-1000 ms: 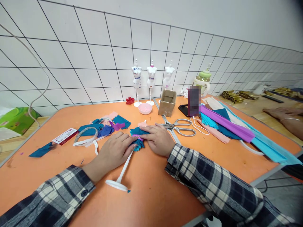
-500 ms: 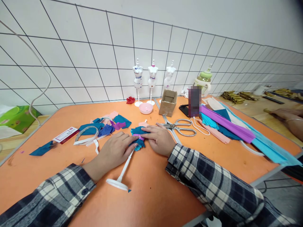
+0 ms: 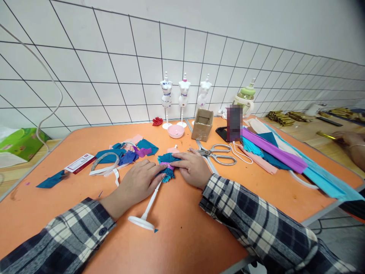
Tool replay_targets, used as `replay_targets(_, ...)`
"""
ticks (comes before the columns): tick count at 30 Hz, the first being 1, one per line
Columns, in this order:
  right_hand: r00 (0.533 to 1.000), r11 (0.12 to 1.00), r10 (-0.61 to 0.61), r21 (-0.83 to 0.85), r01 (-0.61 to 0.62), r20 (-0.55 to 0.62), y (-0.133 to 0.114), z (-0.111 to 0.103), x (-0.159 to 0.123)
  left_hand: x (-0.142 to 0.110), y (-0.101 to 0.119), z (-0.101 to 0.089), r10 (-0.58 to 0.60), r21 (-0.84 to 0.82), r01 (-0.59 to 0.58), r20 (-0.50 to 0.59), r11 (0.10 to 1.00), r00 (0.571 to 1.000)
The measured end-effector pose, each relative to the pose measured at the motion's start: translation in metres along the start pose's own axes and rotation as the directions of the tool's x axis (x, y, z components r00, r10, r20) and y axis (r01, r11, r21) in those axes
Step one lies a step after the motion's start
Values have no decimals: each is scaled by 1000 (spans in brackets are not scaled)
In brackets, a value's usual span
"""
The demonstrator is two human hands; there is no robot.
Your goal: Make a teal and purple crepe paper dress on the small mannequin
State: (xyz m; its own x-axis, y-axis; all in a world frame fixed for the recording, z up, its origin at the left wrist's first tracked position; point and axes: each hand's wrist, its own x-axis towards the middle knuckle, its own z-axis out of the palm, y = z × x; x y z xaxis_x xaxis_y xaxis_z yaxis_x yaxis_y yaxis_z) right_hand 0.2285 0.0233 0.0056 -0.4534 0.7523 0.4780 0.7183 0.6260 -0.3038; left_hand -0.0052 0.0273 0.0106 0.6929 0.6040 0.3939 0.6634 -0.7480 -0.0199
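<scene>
A miniature dress-form mannequin [image 3: 153, 201] lies on its side on the orange table, its round white base toward me. Teal crepe paper [image 3: 168, 176] wraps its body in ruffles, with a purple band [image 3: 170, 166] around the middle. My left hand [image 3: 137, 180] grips it from the left, thumb and fingertips pressed at the band and lower ruffle. From the right, my right hand [image 3: 194, 167] presses its fingers on the upper teal paper and band. The torso is hidden by paper and fingers. Metal scissors [image 3: 224, 159] lie open just beyond my right hand.
Behind stand three white mannequins [image 3: 183, 97], a pink bowl [image 3: 176, 131], a cardboard box [image 3: 202, 131] and a phone [image 3: 234, 123]. Paper scraps and a tape roll [image 3: 94, 166] lie left. Long paper strips [image 3: 273, 150] lie right. A co-worker's hand [image 3: 346, 139] is at the neighbouring table.
My hands keep the same grip on the mannequin with barely any movement. The co-worker's hand has shifted right, and a gold-coloured strip now shows at its fingers.
</scene>
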Motion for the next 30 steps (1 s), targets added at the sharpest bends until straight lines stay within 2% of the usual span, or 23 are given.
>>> replay_targets(18,998,997,-60,-56,59,-11,0,-3,0,1,2,-3,-8,-9,9,12,1000,1000)
replay_targets(24,991,982,-126,-140,130,37,-3,-7,0,1,3,-4,-6,-6,6,16,1000,1000)
replay_targets(30,984,967,-162,-184,173,74,-6,-7,0,0,4,-2,9,74,-6,-38,997,999)
